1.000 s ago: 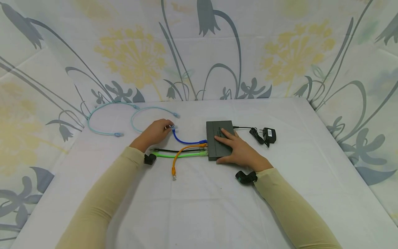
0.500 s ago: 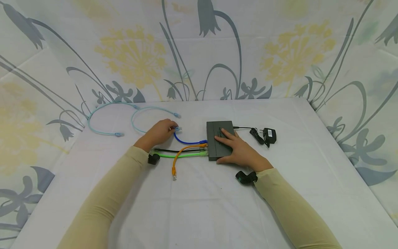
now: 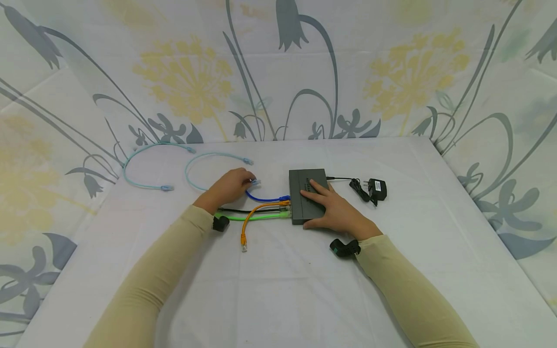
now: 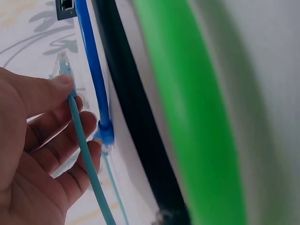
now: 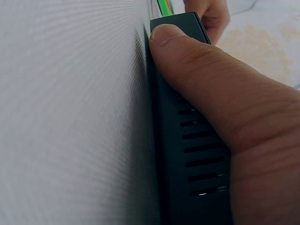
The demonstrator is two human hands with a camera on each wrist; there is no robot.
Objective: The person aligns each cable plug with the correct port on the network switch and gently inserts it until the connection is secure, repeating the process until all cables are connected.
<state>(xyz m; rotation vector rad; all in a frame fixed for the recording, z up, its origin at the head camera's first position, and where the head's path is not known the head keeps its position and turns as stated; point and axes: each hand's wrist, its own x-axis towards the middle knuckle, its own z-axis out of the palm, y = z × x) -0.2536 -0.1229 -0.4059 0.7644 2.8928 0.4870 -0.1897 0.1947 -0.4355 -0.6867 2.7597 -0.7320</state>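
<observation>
My left hand (image 3: 228, 187) pinches the clear-ended plug (image 4: 64, 70) of a light blue network cable (image 4: 83, 140) between thumb and fingertips. In the head view, this hand is a short way left of the dark network switch (image 3: 298, 205). My right hand (image 3: 335, 210) lies on the switch with fingers spread across its top. Its thumb rests along the vented side wall, seen in the right wrist view. Blue (image 3: 265, 199), orange (image 3: 249, 217), black (image 3: 230, 210) and green (image 3: 256, 218) cables run from the switch's left side. A port (image 4: 65, 4) shows at the top of the left wrist view.
Another light blue cable (image 3: 145, 185) lies curved at the far left. A power adapter (image 3: 377, 189) with a bundled black lead sits right of the switch, connected to it. The orange cable's loose plug (image 3: 243, 242) points toward the front. A patterned cloth backs the white table (image 3: 278, 299).
My left hand has moved right, toward the switch, carrying the light blue cable's plug. The right hand and the switch have stayed put.
</observation>
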